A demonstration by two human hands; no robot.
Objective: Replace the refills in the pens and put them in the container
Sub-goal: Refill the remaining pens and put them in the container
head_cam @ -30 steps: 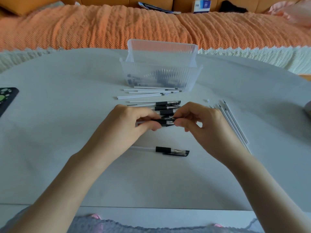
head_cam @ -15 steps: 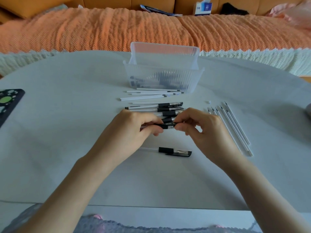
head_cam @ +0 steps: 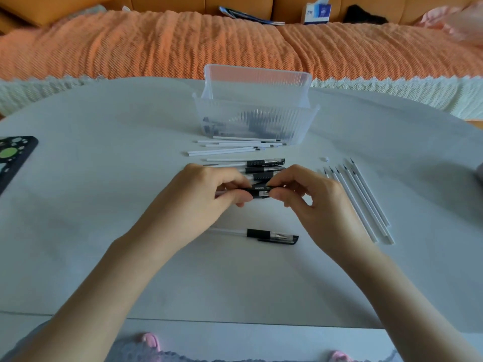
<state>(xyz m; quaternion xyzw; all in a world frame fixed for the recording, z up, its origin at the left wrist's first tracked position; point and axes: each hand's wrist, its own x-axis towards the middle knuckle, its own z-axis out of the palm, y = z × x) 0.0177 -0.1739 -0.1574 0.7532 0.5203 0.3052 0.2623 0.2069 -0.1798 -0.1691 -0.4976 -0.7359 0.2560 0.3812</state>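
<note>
Pen (head_cam: 261, 191), one: left grip (head_cam: 206, 195), right grip (head_cam: 313, 199)

Black pen (head_cam: 261, 191) held level, clear ribbed container (head_cam: 261, 118) beyond, white refills (head_cam: 367, 202) rightward

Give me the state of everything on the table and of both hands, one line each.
held pen, horizontal, between both hands.
left hand, grips the held pen's barrel.
right hand, pinches the held pen's black end.
near pen, capped, lying flat on the table.
pens behind the hands, lying flat in a row.
container, open on top, dark pens dimly inside.
refills on the right, lying side by side.
refills by the container, lying flat.
</note>
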